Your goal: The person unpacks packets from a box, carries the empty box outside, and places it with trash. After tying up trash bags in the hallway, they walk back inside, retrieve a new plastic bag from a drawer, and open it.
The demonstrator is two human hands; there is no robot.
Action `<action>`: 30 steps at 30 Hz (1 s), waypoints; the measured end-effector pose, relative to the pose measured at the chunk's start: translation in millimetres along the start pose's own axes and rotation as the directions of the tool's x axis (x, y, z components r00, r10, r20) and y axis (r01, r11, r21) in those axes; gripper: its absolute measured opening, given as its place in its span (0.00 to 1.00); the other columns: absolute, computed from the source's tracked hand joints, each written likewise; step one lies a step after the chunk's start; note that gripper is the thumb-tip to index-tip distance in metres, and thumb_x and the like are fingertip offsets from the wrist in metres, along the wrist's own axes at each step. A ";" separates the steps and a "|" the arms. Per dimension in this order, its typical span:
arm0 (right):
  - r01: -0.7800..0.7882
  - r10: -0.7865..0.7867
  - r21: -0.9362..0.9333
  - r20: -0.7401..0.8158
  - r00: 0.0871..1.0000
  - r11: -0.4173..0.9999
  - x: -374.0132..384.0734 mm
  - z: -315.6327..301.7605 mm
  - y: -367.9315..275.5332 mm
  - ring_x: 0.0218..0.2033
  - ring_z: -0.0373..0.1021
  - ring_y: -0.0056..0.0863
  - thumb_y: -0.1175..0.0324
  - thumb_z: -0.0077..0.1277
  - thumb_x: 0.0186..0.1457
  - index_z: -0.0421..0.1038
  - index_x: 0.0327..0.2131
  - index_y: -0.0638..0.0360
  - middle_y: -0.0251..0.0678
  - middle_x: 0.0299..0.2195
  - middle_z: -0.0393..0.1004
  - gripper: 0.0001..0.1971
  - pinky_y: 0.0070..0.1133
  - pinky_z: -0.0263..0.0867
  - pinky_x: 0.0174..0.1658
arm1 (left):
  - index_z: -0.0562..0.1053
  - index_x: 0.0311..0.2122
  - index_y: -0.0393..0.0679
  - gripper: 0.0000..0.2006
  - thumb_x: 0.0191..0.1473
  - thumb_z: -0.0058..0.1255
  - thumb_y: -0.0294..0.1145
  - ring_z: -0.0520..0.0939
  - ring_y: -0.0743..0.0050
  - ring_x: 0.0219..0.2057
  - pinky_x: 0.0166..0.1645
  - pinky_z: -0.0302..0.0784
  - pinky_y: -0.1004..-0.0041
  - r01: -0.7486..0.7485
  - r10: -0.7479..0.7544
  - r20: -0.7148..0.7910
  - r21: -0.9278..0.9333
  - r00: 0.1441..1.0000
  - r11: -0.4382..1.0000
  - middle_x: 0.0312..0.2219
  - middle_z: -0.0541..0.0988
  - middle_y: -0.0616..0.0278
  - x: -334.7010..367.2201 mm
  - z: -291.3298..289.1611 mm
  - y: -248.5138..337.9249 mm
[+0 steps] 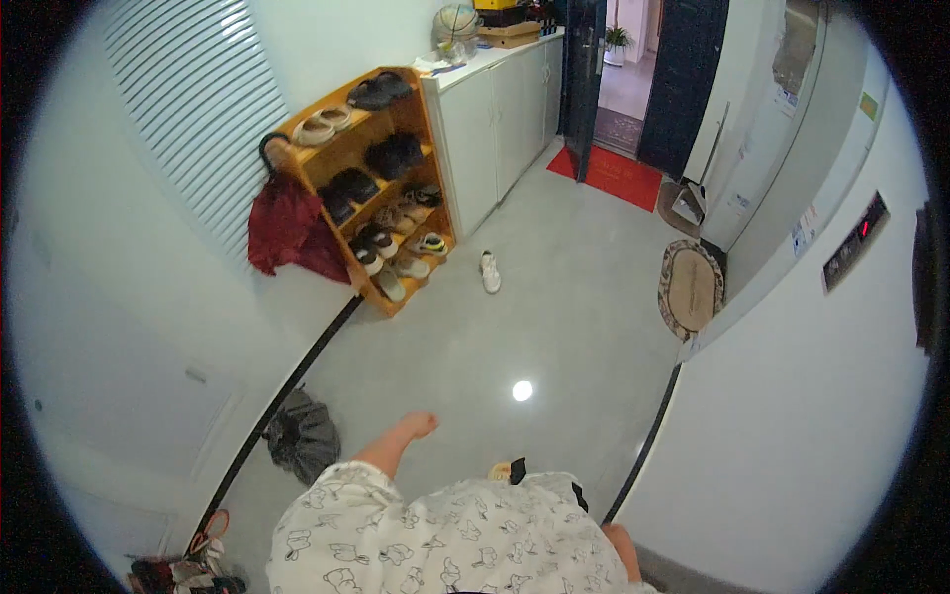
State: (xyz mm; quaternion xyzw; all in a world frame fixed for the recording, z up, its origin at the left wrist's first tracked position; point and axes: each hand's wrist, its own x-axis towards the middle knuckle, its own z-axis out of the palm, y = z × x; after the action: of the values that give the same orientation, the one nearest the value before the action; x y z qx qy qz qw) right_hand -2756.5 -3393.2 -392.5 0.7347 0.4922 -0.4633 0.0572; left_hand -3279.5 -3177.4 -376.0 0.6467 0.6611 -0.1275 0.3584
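The left hand (424, 424) hangs above the floor (426, 346), its fingers curled into a loose fist around nothing visible. Measured from it, a dark bag (312, 439) lies at nine o'clock, a single white shoe (490, 273) at one, and an oval mat (692, 289) at two. The wooden shoe rack (348, 144) stands towards twelve. The right arm (620, 547) shows at five; its fingers are out of sight, so I cannot tell their state.

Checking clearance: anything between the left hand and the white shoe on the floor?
Nothing visible stands in the way. Only grey floor lies between the left hand and the white shoe; the bright spot right of that line looks like glare.
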 end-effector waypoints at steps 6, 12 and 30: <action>-0.054 0.077 -0.204 0.104 0.992 0.977 83.1 -52.7 91.2 0.34 0.65 0.44 0.57 0.39 0.45 0.69 0.31 0.59 0.46 0.30 0.69 0.16 0.30 0.61 0.38 | 0.68 0.38 0.42 0.16 0.48 0.39 0.42 0.74 0.57 0.34 0.39 0.68 0.65 -0.376 0.270 -0.403 -0.210 0.874 0.903 0.32 0.74 0.54 175.6 -188.2 197.4; 0.078 -0.058 -0.233 0.090 0.994 0.969 231.5 -204.3 8.6 0.30 0.67 0.42 0.61 0.39 0.44 0.69 0.28 0.59 0.43 0.26 0.70 0.13 0.32 0.63 0.34 | 0.69 0.37 0.43 0.15 0.48 0.40 0.42 0.74 0.59 0.33 0.38 0.67 0.66 -0.498 0.432 -0.295 -0.205 0.852 0.843 0.30 0.74 0.54 277.3 -204.3 267.8; 0.523 -0.485 0.171 -0.218 0.847 0.835 666.3 -622.5 -264.7 0.24 0.65 0.24 0.66 0.40 0.50 0.65 0.34 0.61 0.32 0.23 0.69 0.10 0.22 0.62 0.27 | 0.70 0.36 0.43 0.20 0.46 0.36 0.48 0.74 0.53 0.34 0.39 0.67 0.62 -0.052 0.052 -0.027 -0.021 0.998 0.998 0.30 0.74 0.52 630.4 -398.0 333.8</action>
State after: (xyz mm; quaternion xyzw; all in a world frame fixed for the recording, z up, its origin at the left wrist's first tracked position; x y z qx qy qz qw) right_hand -2515.9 -2475.7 -433.9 0.6161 0.6164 -0.4515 -0.1913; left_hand -3027.8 -2400.6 -397.5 0.6614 0.6500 -0.1027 0.3598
